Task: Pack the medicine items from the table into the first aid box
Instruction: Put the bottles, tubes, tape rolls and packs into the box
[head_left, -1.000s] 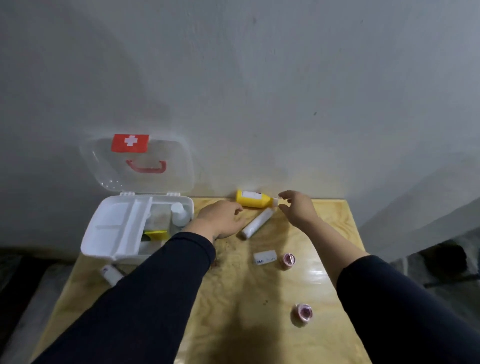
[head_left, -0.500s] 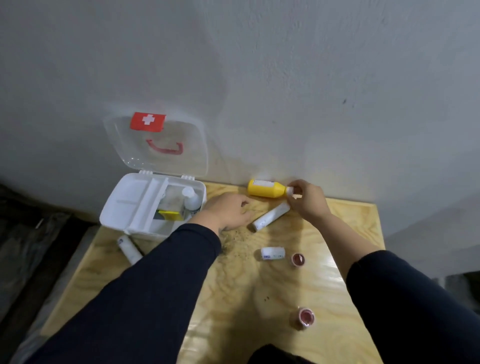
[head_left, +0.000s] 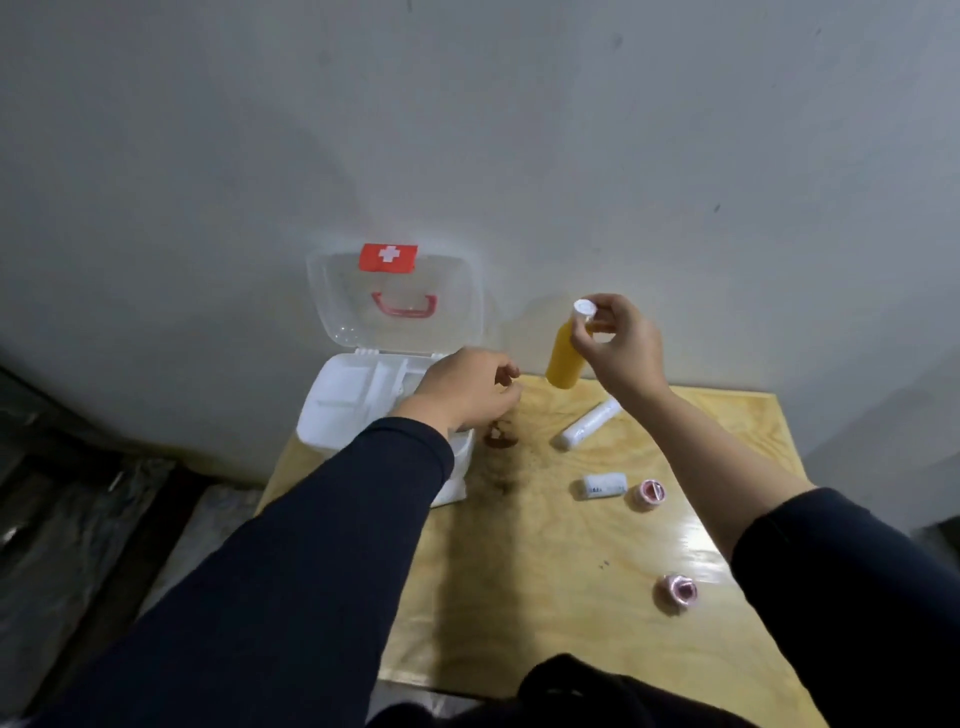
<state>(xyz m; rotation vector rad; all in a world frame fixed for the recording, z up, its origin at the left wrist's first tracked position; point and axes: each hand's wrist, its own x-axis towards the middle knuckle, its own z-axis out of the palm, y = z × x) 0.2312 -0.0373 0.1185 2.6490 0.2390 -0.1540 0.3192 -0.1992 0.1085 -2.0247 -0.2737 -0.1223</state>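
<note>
The left hand (head_left: 462, 395) and sleeve hide most of the first aid box (head_left: 337, 400) interior.

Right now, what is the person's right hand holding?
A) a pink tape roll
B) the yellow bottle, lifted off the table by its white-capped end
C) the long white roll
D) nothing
B: the right hand pinches the yellow bottle near its white cap, its base hanging clear above the table.

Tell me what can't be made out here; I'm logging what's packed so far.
- First aid box contents: head view, hidden by the left hand and sleeve.
- Yellow bottle label: head view, faces away, partly covered by the right hand.
- Small white roll print: head view, too small and blurred.
</note>
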